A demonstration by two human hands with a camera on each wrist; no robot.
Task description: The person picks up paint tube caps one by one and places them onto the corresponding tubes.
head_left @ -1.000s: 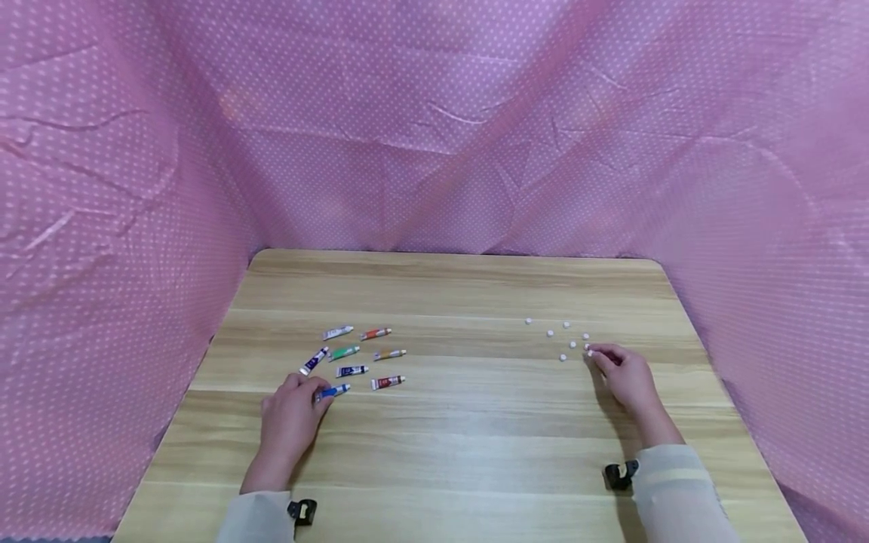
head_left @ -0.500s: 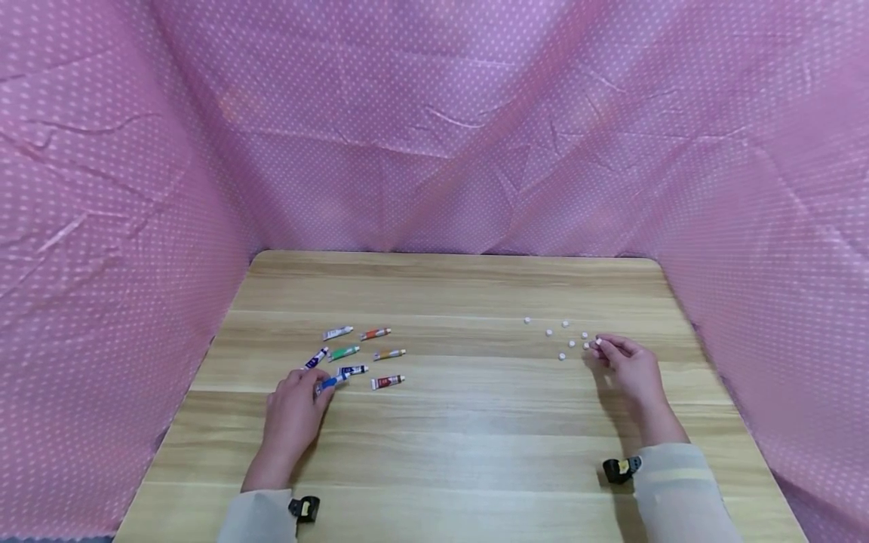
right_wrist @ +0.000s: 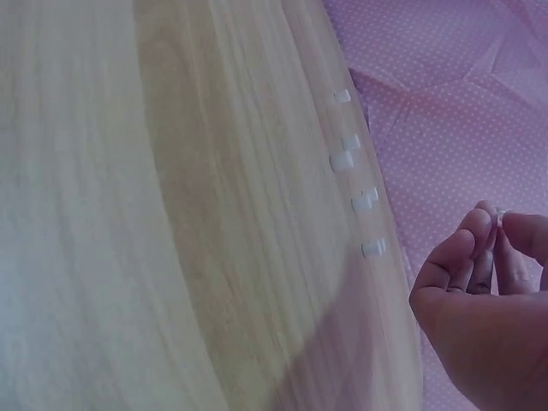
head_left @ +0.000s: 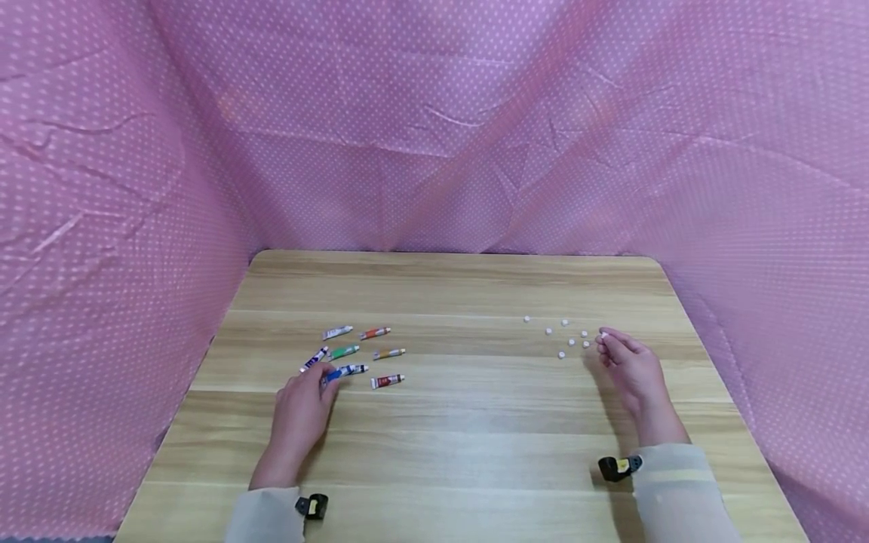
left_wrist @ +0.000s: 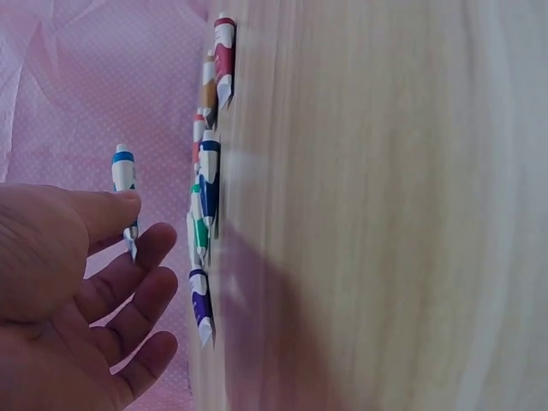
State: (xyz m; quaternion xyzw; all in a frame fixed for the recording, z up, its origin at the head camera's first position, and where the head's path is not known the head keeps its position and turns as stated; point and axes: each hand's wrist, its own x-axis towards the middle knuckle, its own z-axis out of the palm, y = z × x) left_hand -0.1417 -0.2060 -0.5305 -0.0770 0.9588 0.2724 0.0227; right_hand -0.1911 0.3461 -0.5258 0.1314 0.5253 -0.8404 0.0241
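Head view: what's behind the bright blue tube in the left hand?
A dark blue tube on the table. Its capped end shows past the tip of the held tube, which covers its other end from this angle.

Cloth, upper frame: was pink, white-dotted | table, lower frame: was tan, wood-grained | tubes, lower left: showed blue, purple, green, orange, red, ochre, white | pieces, lower right: were white
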